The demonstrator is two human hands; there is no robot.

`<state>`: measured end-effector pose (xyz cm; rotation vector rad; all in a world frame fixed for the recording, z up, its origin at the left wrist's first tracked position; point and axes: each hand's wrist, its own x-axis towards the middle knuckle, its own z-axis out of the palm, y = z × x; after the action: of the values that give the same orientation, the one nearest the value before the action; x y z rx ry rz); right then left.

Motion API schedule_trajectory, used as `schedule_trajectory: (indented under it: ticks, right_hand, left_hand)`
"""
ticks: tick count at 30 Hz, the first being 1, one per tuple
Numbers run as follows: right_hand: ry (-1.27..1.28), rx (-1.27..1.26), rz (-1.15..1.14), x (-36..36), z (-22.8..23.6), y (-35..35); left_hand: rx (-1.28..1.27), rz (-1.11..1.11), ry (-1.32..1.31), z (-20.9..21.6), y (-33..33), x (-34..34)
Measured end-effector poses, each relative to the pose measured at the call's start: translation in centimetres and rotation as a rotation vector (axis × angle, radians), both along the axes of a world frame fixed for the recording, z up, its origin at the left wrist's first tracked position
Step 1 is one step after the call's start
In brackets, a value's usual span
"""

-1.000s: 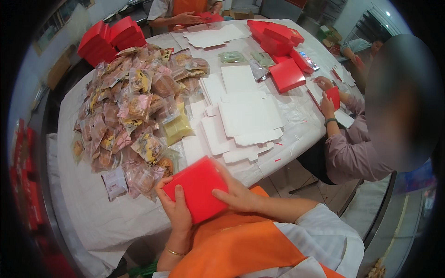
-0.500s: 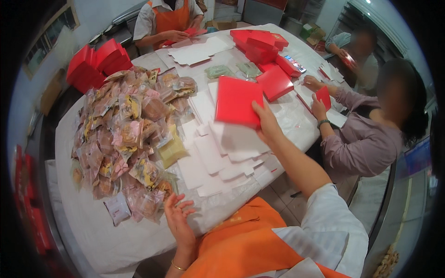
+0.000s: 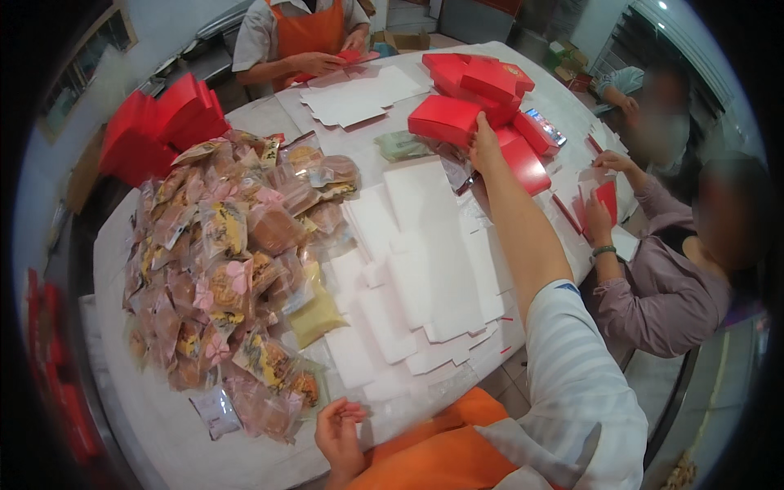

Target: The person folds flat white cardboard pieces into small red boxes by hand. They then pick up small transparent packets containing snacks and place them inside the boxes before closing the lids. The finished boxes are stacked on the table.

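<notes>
My right hand reaches far across the table and grips a closed red box by its right end. The box is beside a heap of other red boxes. Close to the table's near edge, my left hand holds nothing; its fingers are loosely curled and partly apart. Flat white cardboard sheets lie overlapping under my right arm. To their left spreads a large pile of clear-wrapped pastries, with a yellow packet at its right side and a white packet at its near end.
More red boxes are stacked beyond the pile at the left. A green packet lies near the held box. Across the table, a person in an orange apron handles red card. Two people sit at the right, one folding a red box.
My right hand has carried the red box away from me, over toward the other boxes. My left hand has lowered a little, its fingers more curled.
</notes>
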<state>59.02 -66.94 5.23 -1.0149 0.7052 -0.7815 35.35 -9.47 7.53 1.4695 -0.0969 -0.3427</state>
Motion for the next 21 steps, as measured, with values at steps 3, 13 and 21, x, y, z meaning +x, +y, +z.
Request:
schedule_trajectory:
  ticks: [3,13,21]
  right_hand:
    - [0.463,-0.429,0.009,0.3,0.2,-0.7]
    - [1.153,-1.256,0.183,0.3,1.1,4.8]
    - [1.377,-1.161,0.409,2.6,3.1,2.4]
  left_hand:
    - [0.055,-0.027,-0.080,-0.3,-0.9,1.2]
    - [0.357,-0.251,-0.546,1.0,-4.4,7.3]
    - [0.422,-0.371,-0.339,-2.3,-3.9,6.0]
